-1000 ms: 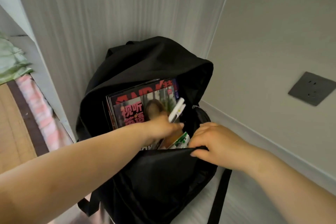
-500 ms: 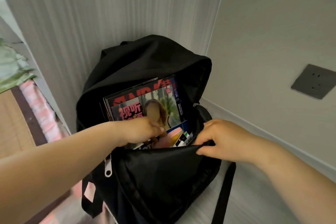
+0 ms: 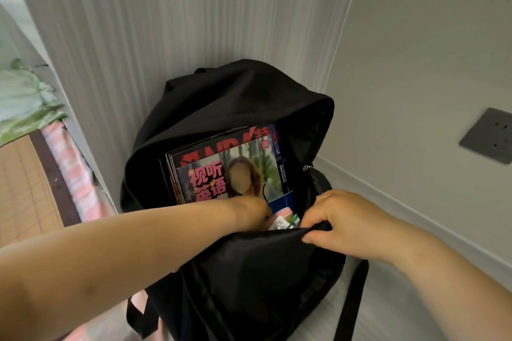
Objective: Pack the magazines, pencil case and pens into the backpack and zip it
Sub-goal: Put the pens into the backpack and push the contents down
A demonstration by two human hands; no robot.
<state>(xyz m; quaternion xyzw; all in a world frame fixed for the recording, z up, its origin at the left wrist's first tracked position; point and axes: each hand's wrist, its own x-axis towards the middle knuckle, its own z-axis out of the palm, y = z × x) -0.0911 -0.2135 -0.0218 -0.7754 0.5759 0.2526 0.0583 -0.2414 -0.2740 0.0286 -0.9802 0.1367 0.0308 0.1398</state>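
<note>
A black backpack [image 3: 238, 271] stands open in a grey corner. Several magazines [image 3: 221, 166] stand upright inside it, the front cover showing red characters. My left hand [image 3: 255, 206] reaches down into the bag in front of the magazines; its fingers are hidden below the front rim, so I cannot tell what they hold. A pink pencil case [image 3: 284, 212] and a white-green packet [image 3: 285, 222] show just right of that hand. My right hand [image 3: 340, 223] pinches the bag's front rim and pulls it outward. No pens are visible.
Grey panel walls close in behind and to the right, with a dark wall socket [image 3: 489, 138] on the right wall. A bed with green bedding [image 3: 25, 102] and a bamboo mat [image 3: 25, 188] lies at the left. A backpack strap [image 3: 352, 302] hangs at the lower right.
My left hand, which held white pens a second ago, has pushed deeper into the bag and the pens are out of sight. My right hand keeps hold of the rim.
</note>
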